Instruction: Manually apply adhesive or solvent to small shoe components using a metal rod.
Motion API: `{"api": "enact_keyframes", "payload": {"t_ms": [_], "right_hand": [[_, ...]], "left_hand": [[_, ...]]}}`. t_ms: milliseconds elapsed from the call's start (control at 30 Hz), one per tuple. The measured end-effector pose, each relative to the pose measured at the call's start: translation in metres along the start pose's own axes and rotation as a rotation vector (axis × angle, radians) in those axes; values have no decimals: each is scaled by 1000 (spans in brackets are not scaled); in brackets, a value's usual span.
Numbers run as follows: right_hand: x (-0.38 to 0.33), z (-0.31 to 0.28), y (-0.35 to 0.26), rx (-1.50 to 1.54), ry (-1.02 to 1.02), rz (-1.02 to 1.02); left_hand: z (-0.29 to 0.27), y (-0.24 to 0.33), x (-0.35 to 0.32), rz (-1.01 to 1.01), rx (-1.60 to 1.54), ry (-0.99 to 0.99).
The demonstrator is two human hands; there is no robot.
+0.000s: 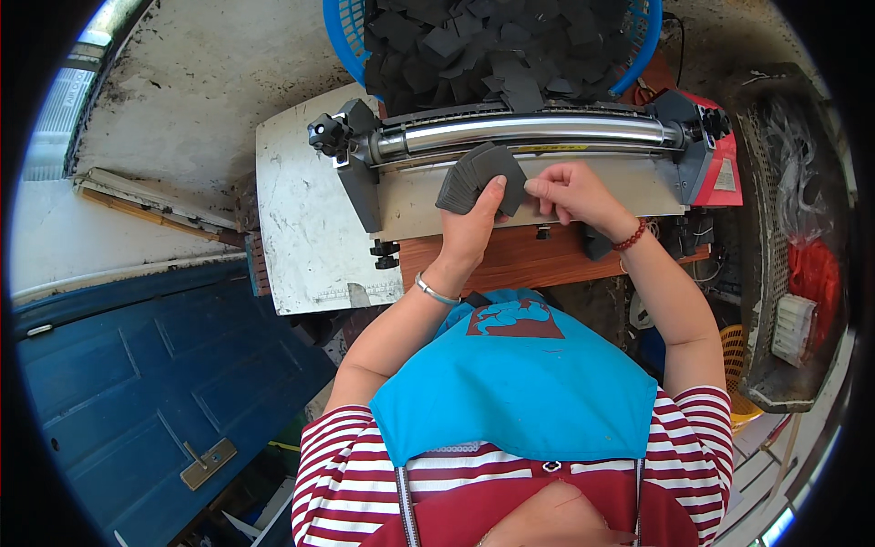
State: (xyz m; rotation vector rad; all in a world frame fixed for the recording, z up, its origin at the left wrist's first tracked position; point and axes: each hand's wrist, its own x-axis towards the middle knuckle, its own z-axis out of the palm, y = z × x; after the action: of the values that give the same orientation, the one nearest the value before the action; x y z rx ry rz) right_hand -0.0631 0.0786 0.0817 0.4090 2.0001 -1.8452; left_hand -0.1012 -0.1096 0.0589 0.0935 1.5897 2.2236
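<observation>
My left hand (470, 230) is closed round a fanned stack of thin dark grey square pieces (467, 180), with the thumb pressed on top. At the right end of the fan, my right hand (579, 193) pinches the edge of one square piece (513, 182) between thumb and finger. Both hands are above the front plate (620, 185) of a roller machine, just before its shiny metal roller (538, 133). Behind the machine, a blue plastic basket (340, 46) is heaped with similar dark pieces (437, 46).
A black knob (328, 134) juts from the machine's left end, beside a white board (305, 196). Below the plate is a brown wooden tabletop (510, 263). A long dark tray (775, 301) with plastic bags stands at right, near a yellow basket (732, 351). A blue door (118, 383) lies left.
</observation>
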Motion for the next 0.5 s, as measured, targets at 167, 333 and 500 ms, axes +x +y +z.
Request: {"api": "enact_keyframes", "payload": {"t_ms": [167, 333, 500], "right_hand": [[5, 2, 3, -19, -25, -51], [-1, 14, -15, -7, -49, 3], [-1, 10, 14, 36, 34, -75]], "left_hand": [[1, 16, 2, -6, -84, 38], [-13, 9, -8, 15, 42, 59], [-4, -9, -2, 91, -67, 13]]}}
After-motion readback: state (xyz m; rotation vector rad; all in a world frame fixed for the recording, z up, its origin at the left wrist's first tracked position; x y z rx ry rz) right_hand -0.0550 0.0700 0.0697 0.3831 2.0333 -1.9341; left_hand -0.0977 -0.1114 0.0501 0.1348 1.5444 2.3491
